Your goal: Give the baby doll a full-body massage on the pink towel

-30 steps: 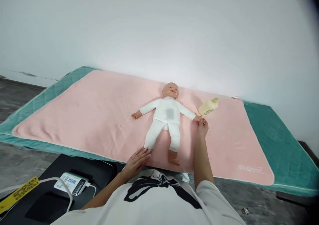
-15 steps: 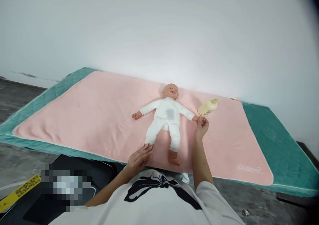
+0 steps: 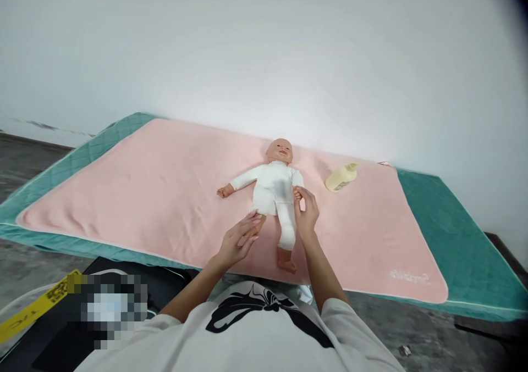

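A baby doll (image 3: pixel 275 177) in a white outfit lies on its back on a pink mat (image 3: pixel 165 174). My left hand (image 3: pixel 238 241) closes around its bare foot and lower leg on the left side, and that leg is bent up toward the trunk. Pinched between the fingers of my right hand (image 3: pixel 308 211) is the doll's other-side hand, with its arm bent in beside the belly. The doll's other leg lies straight, its foot toward me. A pale yellow pump bottle (image 3: pixel 340 178) lies tilted on the mat, to the right of my right hand.
Under the mat is a green quilted pad (image 3: pixel 462 223). A white wall (image 3: pixel 264 59) rises behind it. At the lower left are a black case-like object (image 3: pixel 53 355) and a yellow strap (image 3: pixel 37 311).
My left hand has pushed the doll's leg up and bent it. My right hand has brought the doll's outstretched arm inward to its belly, away from the bottle.
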Demonstrator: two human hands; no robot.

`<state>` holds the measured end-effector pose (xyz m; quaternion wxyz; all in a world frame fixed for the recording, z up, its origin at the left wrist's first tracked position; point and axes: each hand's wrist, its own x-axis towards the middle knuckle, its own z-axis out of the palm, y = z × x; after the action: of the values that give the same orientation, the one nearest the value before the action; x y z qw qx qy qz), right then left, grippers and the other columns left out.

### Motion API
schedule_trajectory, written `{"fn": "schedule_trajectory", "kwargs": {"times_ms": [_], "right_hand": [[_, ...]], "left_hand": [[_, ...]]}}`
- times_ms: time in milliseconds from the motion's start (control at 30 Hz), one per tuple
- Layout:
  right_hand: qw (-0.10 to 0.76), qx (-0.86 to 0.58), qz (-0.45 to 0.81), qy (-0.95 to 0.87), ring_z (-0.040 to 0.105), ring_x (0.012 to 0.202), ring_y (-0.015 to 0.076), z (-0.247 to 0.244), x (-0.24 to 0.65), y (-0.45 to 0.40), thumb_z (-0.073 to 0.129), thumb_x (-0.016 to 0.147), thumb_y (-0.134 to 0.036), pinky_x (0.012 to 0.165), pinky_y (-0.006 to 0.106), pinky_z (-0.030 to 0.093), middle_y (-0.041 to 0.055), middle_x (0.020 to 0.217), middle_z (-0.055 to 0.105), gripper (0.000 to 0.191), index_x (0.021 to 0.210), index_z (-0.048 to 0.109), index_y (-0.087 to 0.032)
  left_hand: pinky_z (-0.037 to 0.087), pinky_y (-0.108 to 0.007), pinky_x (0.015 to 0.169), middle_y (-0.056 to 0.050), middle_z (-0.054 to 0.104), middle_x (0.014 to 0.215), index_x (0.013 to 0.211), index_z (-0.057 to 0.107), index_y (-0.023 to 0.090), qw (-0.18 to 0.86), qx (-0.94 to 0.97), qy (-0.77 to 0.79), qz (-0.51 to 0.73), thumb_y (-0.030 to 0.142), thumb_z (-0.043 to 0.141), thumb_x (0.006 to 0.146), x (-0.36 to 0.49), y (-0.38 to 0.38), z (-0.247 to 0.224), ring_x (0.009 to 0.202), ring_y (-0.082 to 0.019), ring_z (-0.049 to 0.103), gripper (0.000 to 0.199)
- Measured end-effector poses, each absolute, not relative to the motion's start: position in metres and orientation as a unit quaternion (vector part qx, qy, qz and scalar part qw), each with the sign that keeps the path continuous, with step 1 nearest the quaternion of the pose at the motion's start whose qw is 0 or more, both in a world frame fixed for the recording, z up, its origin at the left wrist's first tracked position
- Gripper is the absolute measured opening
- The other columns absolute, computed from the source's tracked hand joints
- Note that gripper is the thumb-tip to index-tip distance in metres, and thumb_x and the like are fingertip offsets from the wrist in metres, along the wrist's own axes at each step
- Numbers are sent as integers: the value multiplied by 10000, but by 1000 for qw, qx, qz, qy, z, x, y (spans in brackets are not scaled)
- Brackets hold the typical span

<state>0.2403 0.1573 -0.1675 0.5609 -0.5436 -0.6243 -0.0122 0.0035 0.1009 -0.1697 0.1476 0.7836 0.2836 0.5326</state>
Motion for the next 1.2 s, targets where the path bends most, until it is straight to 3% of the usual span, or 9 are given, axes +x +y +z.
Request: {"fn": "schedule_trajectory", "kwargs": {"times_ms": [267,433,667,867,967,1200], "right_hand": [[450,-534,-9,-716,630,1147,200,-185,230,159,489,949,-257,1022,393,529,62,1172,683,283,1163,675,-260],[423,-534,-2,-732,622,1155,196,-185,229,158,470,955,-241,1020,392,526,52,1184,677,299,1180,665,-265],[435,-533,5,-726,614,1160,187,-185,231,158,483,951,-242,1027,381,517,46,1186,670,288,1176,660,-271],[487,-540,37,-686,608,1146,188,-178,247,161,506,933,-255,1015,387,508,81,1205,650,286,1184,641,-235],[527,-563,73,-632,621,1102,193,-170,258,162,531,903,-281,994,391,506,80,1163,657,284,1162,634,-226],[590,-639,128,-476,640,1034,198,-171,294,165,552,872,-389,941,368,500,101,1182,646,392,1197,592,-174]], "left_hand": [[496,-420,1052,-120,571,1377,1381,470,217,223,761,335,508,197,569,904,18,131,-163,1290,-249,535,488],[493,-432,1047,-132,584,1357,1350,499,186,240,756,350,498,250,580,903,17,149,-161,1273,-259,550,458],[465,-451,1069,-128,616,1312,1300,529,194,294,717,338,534,278,617,889,20,153,-158,1279,-264,545,429],[455,-465,1074,-149,562,1380,1364,485,227,391,574,342,634,356,733,804,17,149,-162,1326,-296,492,626],[433,-478,1091,-157,552,1391,1349,523,201,424,525,364,642,382,737,797,10,143,-166,1349,-318,457,619],[483,-442,1058,-154,587,1352,1342,551,180,401,534,416,617,403,742,784,-6,104,-183,1292,-317,522,631]]}}
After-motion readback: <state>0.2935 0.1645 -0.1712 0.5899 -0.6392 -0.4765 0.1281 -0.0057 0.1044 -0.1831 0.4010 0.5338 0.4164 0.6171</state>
